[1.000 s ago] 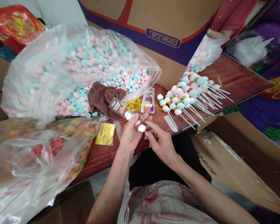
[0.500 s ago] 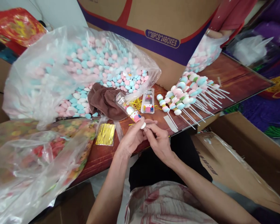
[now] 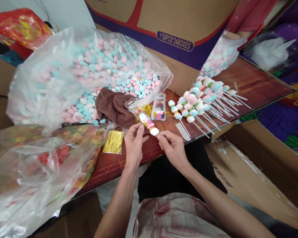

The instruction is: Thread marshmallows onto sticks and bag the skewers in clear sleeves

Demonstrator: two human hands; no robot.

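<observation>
Between my hands is a candy skewer (image 3: pixel 154 131) partly inside a printed clear wrapper (image 3: pixel 134 107). My left hand (image 3: pixel 135 142) pinches the wrapper's edge with thumb and finger. The fingers of my right hand (image 3: pixel 172 145) are closed at the skewer's lower end, by the white candy; the stick itself is hidden. A small stack of printed wrappers (image 3: pixel 159 107) lies just beyond, beside loose gold twist ties (image 3: pixel 147 109). A packet of gold ties (image 3: pixel 113 142) is left of my left hand. Many candy skewers (image 3: pixel 198 97) lie in a pile to the right, sticks toward me.
A large clear bag of pastel candies (image 3: pixel 94 66) fills the back left, with a brown cloth (image 3: pixel 114 107) before it. A bag of ring candies (image 3: pixel 54 155) lies front left. A big carton (image 3: pixel 178 19) stands behind; a person's arm (image 3: pixel 245 23) shows at right.
My left hand has moved left and pinches the wrapper edge instead of wrapping round it. More of the skewer's lower end shows. The view has shifted slightly.
</observation>
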